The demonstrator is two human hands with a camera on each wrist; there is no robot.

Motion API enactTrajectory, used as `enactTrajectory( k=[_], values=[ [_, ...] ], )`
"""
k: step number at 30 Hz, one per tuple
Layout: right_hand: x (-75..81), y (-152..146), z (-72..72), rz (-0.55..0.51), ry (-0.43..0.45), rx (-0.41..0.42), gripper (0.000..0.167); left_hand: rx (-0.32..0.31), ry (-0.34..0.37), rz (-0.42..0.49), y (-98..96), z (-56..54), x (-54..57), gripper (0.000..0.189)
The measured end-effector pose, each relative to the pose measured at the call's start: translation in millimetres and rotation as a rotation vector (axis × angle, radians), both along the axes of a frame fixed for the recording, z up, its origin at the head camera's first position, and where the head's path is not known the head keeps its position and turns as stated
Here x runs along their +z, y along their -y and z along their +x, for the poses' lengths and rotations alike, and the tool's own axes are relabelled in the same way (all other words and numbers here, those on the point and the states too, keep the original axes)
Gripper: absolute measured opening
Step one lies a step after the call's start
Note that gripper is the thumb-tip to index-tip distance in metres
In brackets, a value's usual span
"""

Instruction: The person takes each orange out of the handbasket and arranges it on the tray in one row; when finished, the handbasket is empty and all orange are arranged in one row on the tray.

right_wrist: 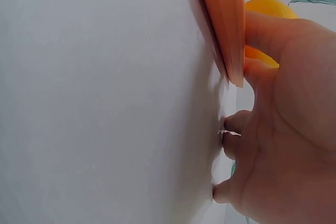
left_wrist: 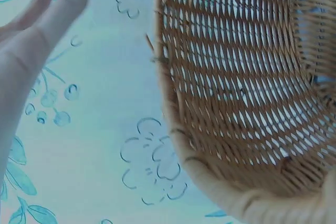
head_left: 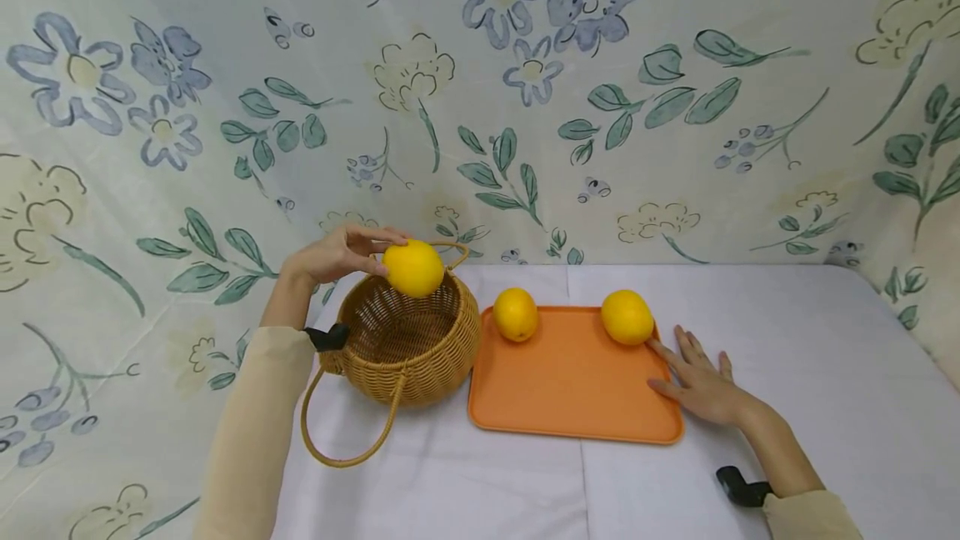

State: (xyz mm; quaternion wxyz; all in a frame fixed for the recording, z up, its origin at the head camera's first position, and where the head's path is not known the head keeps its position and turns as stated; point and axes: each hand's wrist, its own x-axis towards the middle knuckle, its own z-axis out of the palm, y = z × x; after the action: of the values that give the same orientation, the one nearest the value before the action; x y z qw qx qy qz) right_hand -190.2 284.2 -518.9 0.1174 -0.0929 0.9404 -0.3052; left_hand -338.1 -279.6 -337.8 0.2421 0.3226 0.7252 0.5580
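Note:
Over the mouth of the wicker basket [head_left: 420, 377], my left hand [head_left: 348, 254] pinches a plump yellow lemon-like fruit [head_left: 413, 268] between thumb and fingers. The inside of the basket shows bare weave in the head view. In the left wrist view, fingers [left_wrist: 23, 72] appear beside the basket rim [left_wrist: 173, 108]; the held fruit is out of that view. My right hand [head_left: 708, 386] lies with fingers spread at the right edge of the orange tray [head_left: 573, 390], thumb and index finger touching it. Its index fingertip is close to another yellow fruit [head_left: 627, 317] on the tray.
A third yellow fruit [head_left: 516, 315] sits at the tray's back left corner, near the basket. One basket handle [head_left: 352, 463] hangs down toward the front; the other stands up behind. A white cloth [head_left: 817, 340] covers the table, with a floral curtain [head_left: 525, 148] behind.

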Motion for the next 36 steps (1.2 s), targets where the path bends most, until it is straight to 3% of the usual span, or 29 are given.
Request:
enactTrajectory(
  k=[6, 11, 18, 24, 29, 36],
  values=[
    [0.6, 0, 0.1, 0.0, -0.001, -0.003, 0.083, 0.066, -0.072, 0.176, -17.5, 5.7, 1.8, 0.054],
    [1.6, 1, -0.1, -0.004, 0.004, -0.003, 0.083, 0.156, -0.099, 0.239, -39.7, 18.0, 7.1, 0.051],
    [1.7, 1, -0.3, -0.002, -0.004, -0.006, 0.082, 0.292, -0.108, 0.184, -86.4, 50.0, 22.2, 0.044],
    [0.7, 0, -0.3, -0.003, -0.004, -0.003, 0.082, 0.417, -0.127, 0.114, -128.4, 74.5, 25.7, 0.045],
    [0.0, -1, -0.4, -0.004, 0.0, -0.006, 0.082, 0.503, -0.155, 0.06, -166.6, 85.5, 14.9, 0.044],
    [-0.4, -1, -0.6, -0.006, 0.004, -0.01, 0.082, 0.642, -0.188, 0.017, -219.4, 84.9, -26.5, 0.04]
  ],
)
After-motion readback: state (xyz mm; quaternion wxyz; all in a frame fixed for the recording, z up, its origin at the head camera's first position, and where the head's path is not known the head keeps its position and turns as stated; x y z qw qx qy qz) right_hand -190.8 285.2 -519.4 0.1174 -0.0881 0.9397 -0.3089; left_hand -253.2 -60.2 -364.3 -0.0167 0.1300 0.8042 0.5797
